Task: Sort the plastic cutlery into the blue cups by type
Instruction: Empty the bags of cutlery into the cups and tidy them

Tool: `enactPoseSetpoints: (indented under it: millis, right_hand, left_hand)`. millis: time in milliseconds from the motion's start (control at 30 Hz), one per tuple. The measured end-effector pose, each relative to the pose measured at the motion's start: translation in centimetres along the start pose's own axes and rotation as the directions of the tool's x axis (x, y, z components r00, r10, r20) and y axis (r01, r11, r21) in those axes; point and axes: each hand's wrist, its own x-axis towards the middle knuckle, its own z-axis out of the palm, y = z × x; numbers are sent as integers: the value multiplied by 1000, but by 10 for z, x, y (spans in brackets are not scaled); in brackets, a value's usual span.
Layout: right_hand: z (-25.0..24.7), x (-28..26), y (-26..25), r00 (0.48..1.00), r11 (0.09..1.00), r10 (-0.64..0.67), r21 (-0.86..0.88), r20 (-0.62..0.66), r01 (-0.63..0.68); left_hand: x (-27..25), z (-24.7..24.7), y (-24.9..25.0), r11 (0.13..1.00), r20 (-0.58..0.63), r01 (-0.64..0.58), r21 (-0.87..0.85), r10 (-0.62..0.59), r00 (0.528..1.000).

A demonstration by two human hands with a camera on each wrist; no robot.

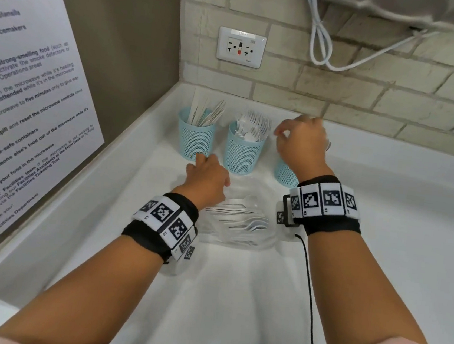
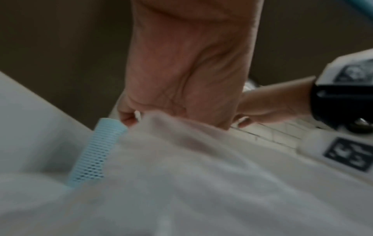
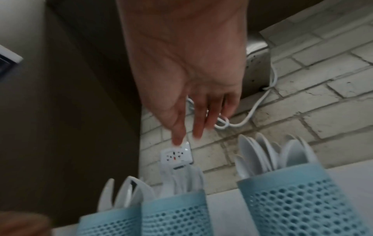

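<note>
Three pale blue perforated plastic cups stand in a row on the white counter near the beige brick wall: the left cup holds flat white knives, the middle cup holds white plastic forks, and the right cup, largely hidden behind the wrist in the head view, holds white spoons, as the right wrist view shows. In front of the cups lies a clear plastic bag with white plastic cutlery still inside. The left hand rests on the far left edge of this bag with fingers bent down onto it; whether its grip pinches the plastic, I cannot tell. The right hand hovers above the right cup, its grip spread, fingers loosely extended and holding nothing
</note>
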Motion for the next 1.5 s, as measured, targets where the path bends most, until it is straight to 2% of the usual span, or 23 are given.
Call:
enactPoseSetpoints:
  millis: [33,67,133,167,200,233,400,567,733,933,1200,1500]
  right_hand:
    - [1,-4,-7,986,998,-55,42,159,49]
    - [2,-9,-13,930,997,-71,33,362,63]
    - [8,-21,-21,726,992,-5,-89,688,92]
    - [9,-27,-22,642,987,40,-129,765,92]
    - [10,-33,-20,589,988,68,-136,806,72]
    - [10,-39,-18,567,990,77,-132,820,56]
    - [7,-61,-15,558,985,96,-161,824,67]
    - [8,-64,-12,553,992,102,-124,827,3]
    - [6,-70,-13,565,993,121,-106,816,-60]
    - [7,-72,-10,596,988,140,-73,791,-135]
    - [20,-68,-6,611,979,171,-63,773,-194]
    - [28,-65,4,624,978,161,-39,765,-205]
  left_hand:
    - [-1,2,5,998,19,-57,-18,57,998]
    - [-2,4,9,993,59,-105,-59,109,992]
    - [-6,9,14,983,172,-167,-77,178,969]
    - [-8,11,16,982,212,-178,-57,186,959]
    - [-8,12,16,982,229,-185,-42,190,955]
    - [-9,13,16,981,233,-190,-33,193,953]
    - [-7,13,18,980,269,-200,22,187,945]
    - [-6,13,18,976,340,-208,69,173,924]
    - [-6,16,17,968,356,-225,108,173,918]
    - [-6,15,12,978,324,-204,38,182,929]
    - [-6,11,5,970,177,-237,-54,243,954]
    - [-2,11,-3,972,209,-195,-128,219,953]
